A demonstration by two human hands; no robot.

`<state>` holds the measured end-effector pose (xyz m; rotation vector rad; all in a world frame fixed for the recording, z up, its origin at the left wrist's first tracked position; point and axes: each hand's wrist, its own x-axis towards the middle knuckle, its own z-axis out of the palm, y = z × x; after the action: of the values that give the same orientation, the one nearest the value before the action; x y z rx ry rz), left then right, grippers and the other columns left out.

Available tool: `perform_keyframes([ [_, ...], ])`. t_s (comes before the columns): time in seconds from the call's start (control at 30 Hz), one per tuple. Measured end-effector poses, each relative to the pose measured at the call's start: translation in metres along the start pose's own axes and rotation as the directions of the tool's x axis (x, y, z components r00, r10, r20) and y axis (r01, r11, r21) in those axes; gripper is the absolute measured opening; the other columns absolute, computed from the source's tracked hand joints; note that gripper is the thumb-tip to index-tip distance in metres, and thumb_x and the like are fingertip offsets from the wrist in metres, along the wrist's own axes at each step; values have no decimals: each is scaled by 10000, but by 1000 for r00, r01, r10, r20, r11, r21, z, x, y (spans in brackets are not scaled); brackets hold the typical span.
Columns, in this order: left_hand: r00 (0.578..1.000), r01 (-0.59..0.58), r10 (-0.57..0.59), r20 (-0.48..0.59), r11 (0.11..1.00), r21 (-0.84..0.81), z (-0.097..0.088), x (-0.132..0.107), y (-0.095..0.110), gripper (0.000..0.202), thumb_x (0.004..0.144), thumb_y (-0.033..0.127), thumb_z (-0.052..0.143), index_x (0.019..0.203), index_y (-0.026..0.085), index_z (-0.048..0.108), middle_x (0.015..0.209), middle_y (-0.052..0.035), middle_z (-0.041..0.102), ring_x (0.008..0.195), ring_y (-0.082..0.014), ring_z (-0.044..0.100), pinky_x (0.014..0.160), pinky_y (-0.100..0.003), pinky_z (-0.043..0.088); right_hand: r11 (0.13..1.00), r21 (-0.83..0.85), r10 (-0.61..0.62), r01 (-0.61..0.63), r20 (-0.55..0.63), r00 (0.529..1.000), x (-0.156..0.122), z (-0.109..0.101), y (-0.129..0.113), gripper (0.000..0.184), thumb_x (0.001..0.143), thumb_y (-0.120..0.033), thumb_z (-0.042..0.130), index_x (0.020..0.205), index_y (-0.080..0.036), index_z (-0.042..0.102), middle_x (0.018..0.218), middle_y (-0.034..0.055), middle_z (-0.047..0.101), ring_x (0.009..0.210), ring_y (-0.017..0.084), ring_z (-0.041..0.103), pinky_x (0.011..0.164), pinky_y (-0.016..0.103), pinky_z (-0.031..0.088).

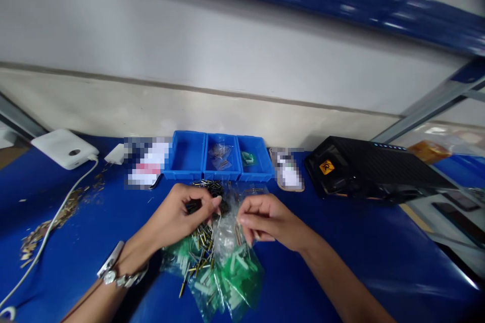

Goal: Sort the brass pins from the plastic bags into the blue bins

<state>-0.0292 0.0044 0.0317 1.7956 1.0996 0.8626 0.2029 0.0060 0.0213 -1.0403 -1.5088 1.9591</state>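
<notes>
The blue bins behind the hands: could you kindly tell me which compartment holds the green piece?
The rightmost compartment holds the green piece; the middle one holds clear bags.

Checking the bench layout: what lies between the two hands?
In the head view, a clear plastic bag lies between the left hand and the right hand, with loose metal pins beside it.

One camera, worn on the person's head, looks forward and down from close above the two hands [178, 217]. It faces a blue surface [341, 262] just below and in front, while a wall [189, 45] fills the upper frame, crossed by a slanting blue rail [303, 0].
</notes>
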Motion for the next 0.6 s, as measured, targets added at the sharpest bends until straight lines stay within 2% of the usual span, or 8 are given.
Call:
perform_keyframes([
  [0.07, 1000, 6, -6, -23, 1000, 0, -2, 0, -2, 393, 913, 390, 563, 577, 204, 647, 559, -15, 660, 534, -135, 574, 552, -258, 448, 992, 42, 108, -116, 159, 981, -3, -7, -3, 194, 847, -339, 689, 807, -165, 616, 581, -10, 681, 369, 45, 429, 346, 157, 265],
  [0.1, 999, 8, -8, -45, 1000, 4, -2, 1, -4, 388, 912, 390, 567, 581, 205, 651, 563, -16, 666, 545, -138, 587, 564, -259, 458, 989, 69, 116, -129, 165, 979, -3, -8, -4, 199, 837, -340, 702, 800, -165, 615, 587, -3, 690, 373, 55, 468, 330, 153, 275],
  [0.17, 994, 12, -11, -107, 1000, 12, -3, 1, -7, 380, 910, 394, 573, 592, 206, 657, 572, -15, 670, 572, -144, 607, 584, -261, 473, 986, 162, 44, -44, -1, 999, -2, -7, -5, 200, 835, -355, 711, 836, -172, 630, 694, 36, 732, 466, 96, 590, 326, 155, 320],
  [0.27, 982, 32, -26, -185, 999, 27, -3, 2, -11, 362, 917, 406, 564, 644, 202, 685, 575, -14, 663, 569, -141, 599, 572, -260, 466, 971, 200, -59, 129, -323, 945, 3, 1, -6, 288, 881, -410, 660, 1063, -188, 650, 983, 117, 750, 623, 147, 675, 349, 179, 380],
  [0.33, 978, 41, -30, -207, 998, 48, -4, 3, -14, 356, 922, 405, 558, 663, 198, 688, 593, -17, 668, 573, -137, 596, 576, -260, 463, 993, 74, -67, 95, -314, 947, 3, 5, -5, 355, 911, -440, 612, 1151, -180, 640, 966, 127, 749, 572, 150, 653, 357, 208, 393],
  [0.4, 980, 35, -19, -198, 996, 76, -5, 3, -17, 374, 927, 396, 551, 630, 194, 657, 631, -23, 681, 608, -138, 612, 611, -262, 472, 980, -185, -127, 74, -298, 946, 2, 4, -4, 301, 928, -423, 583, 1085, -183, 674, 820, 79, 742, 531, 142, 616, 409, 237, 419],
  [0.5, 987, 14, 8, -160, 991, 135, -4, 3, -19, 377, 938, 384, 539, 627, 193, 636, 663, -28, 682, 635, -142, 619, 635, -271, 474, 796, -604, -321, 45, -359, 876, -4, -11, -2, 165, 926, -335, 580, 958, -230, 703, 754, 25, 707, 625, 159, 616, 563, 286, 462],
  [0.6, 992, -16, 40, -124, 982, 190, -2, 3, -19, 355, 941, 375, 538, 651, 196, 638, 667, -30, 670, 634, -144, 609, 617, -278, 460, 578, -814, -405, -50, -340, 849, -12, -30, -3, 131, 851, -290, 659, 973, -266, 699, 842, 19, 698, 688, 178, 594, 645, 323, 466],
])
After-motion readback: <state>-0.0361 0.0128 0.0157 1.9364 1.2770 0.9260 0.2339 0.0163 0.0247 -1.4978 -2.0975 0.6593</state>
